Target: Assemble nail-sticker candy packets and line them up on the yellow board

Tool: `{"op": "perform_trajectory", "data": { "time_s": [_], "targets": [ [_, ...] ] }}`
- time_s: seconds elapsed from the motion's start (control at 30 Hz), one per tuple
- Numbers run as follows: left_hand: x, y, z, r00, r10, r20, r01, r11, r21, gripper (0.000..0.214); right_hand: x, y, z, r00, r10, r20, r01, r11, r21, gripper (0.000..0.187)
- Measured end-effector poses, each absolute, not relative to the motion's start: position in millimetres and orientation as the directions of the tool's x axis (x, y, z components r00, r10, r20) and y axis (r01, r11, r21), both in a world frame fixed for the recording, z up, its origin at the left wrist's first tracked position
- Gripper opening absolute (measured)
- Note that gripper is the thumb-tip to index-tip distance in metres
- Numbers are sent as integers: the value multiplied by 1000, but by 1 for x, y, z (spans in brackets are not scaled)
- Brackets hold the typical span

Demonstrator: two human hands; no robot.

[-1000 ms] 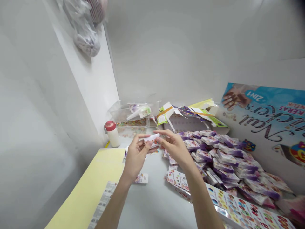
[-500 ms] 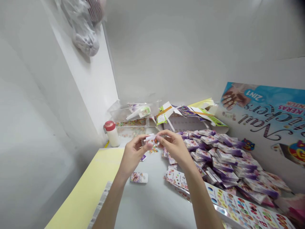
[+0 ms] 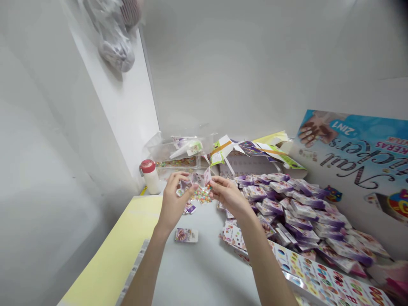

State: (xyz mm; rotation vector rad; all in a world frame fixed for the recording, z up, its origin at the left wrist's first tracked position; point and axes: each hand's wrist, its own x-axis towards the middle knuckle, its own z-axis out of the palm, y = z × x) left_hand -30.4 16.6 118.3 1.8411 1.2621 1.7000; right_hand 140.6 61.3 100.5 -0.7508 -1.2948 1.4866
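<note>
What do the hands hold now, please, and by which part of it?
Both hands hold a small paper packet by its two side edges: the left hand and right hand pinch it with their fingertips.

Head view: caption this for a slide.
Bare left hand and right hand hold a white cardboard box above multicoloured pieces.

"2IN1", "Nail" — on the poster [image 3: 376,129]
</note>
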Motion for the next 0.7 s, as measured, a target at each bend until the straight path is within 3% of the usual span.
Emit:
{"op": "perform_trajectory", "data": {
  "time_s": [0.1,0.2,0.27,0.37,0.47,0.57,0.7],
  "targets": [
    [-36,18,118,-204,821,533,366,-441,820,19,143,71,83,-359,927,105,126,160,-979,18],
    [-38,17,120,-205,843,497,338,-415,845,22,141,76,62,-505,828,-244,603,136,-786,17],
    [-37,15,121,-169,827,537,350,-459,817,20,137,77,49,-496,750,-438,743,106,-661,15],
    [-35,12,122,-100,782,615,382,-541,750,14,130,77,36,-463,733,-499,783,74,-617,14],
    [-35,9,123,-33,721,693,428,-616,661,9,130,79,36,-431,802,-414,769,87,-633,21],
    [-36,6,125,60,658,751,465,-684,562,8,138,80,52,-392,900,-189,697,156,-700,26],
    [-36,1,127,87,628,773,465,-712,526,12,155,71,90,-239,939,246,304,313,-900,35]
  ]
}}
